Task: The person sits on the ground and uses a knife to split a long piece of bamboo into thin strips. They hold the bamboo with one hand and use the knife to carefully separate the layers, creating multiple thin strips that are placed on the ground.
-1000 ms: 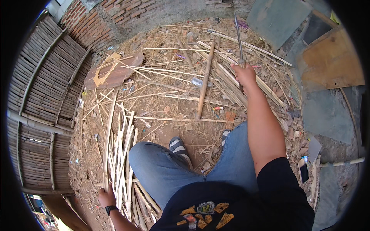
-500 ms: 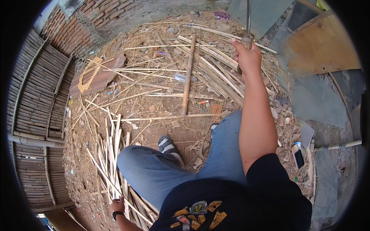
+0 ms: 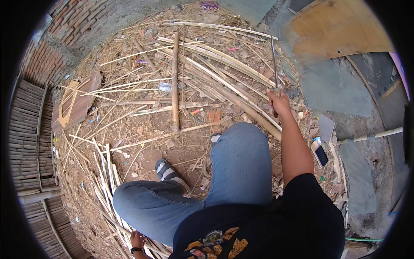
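Observation:
Raised out to the right, my right hand (image 3: 279,103) is closed round the handle of a long, narrow-bladed knife (image 3: 274,60), its blade pointing away from me. Low on the left, my left hand (image 3: 136,240) has its fingers curled on a bamboo strip (image 3: 114,223) at the near end of a heap of pale split bamboo (image 3: 105,172). The heap lies beside my left knee, and my leg hides part of it. More long bamboo strips (image 3: 233,60) are spread on the ground beyond my knees, left of the knife.
A round pole (image 3: 175,82) lies across the litter ahead. A rusty sheet (image 3: 79,99) rests at the left, near a slatted bamboo wall (image 3: 28,134). To the right are a phone (image 3: 321,156), grey sheets (image 3: 336,86) and a brown board (image 3: 345,30). Rubble and straw cover the ground.
My right hand has lowered toward me with the knife. The view has swung right, so the ground and bamboo sit farther left. My left hand has stayed at the heap.

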`<state>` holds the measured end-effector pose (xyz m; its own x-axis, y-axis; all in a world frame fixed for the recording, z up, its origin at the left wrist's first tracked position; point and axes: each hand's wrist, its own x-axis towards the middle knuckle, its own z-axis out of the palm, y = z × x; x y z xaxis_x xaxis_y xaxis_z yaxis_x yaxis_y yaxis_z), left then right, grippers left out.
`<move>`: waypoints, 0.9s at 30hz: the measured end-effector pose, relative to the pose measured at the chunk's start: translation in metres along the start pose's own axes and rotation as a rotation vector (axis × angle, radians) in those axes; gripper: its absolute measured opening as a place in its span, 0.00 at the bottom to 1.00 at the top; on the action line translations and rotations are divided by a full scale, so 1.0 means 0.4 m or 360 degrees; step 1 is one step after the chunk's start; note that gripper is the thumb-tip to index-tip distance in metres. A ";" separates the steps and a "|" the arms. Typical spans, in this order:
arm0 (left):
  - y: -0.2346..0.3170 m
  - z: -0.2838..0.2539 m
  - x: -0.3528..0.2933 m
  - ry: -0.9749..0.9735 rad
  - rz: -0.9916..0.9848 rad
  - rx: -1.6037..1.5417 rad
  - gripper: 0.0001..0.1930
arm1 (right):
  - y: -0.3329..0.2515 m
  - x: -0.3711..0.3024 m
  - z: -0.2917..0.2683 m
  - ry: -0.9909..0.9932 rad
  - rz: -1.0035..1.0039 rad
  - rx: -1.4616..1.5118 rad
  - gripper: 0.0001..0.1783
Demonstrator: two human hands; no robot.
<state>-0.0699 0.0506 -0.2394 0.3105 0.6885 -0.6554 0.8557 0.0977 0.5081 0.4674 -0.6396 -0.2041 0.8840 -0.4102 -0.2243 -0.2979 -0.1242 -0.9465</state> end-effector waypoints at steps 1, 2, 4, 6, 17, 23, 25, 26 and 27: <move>-0.008 0.014 -0.011 -0.0029 -0.0094 -0.0134 0.13 | 0.089 0.006 -0.012 -0.0017 0.0087 -0.0123 0.19; -0.031 0.013 -0.015 0.0009 -0.0111 -0.0211 0.12 | 0.175 0.017 -0.009 -0.0050 0.0174 -0.0234 0.21; -0.067 0.016 0.009 -0.0054 -0.0222 -0.0176 0.12 | 0.407 0.077 -0.053 0.0112 0.0096 -0.0540 0.25; -0.064 0.016 -0.019 -0.0041 -0.0473 -0.0194 0.09 | 0.461 0.069 -0.052 0.0121 0.0084 -0.0810 0.29; -0.100 0.013 -0.075 -0.0046 -0.0437 0.0271 0.12 | 0.524 0.080 -0.113 -0.0046 0.0085 -0.1279 0.41; -0.013 0.044 -0.119 0.0070 -0.0393 0.0335 0.14 | 0.517 0.104 -0.125 -0.0194 0.0234 -0.1417 0.47; -0.004 0.047 -0.125 0.0100 -0.0347 0.0348 0.14 | 0.521 0.113 -0.134 -0.0277 0.0318 -0.1364 0.47; -0.007 0.045 -0.126 0.0120 -0.0324 0.0352 0.14 | 0.510 0.115 -0.140 -0.0351 0.0366 -0.1288 0.47; -0.008 0.044 -0.125 0.0111 -0.0295 0.0343 0.13 | 0.498 0.114 -0.139 -0.0425 0.0415 -0.1211 0.48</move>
<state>-0.0807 0.0032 -0.2182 0.1181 0.7217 -0.6820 0.9657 0.0766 0.2482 0.4282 -0.7332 -0.3898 0.7802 -0.2952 -0.5515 -0.5810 -0.6686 -0.4641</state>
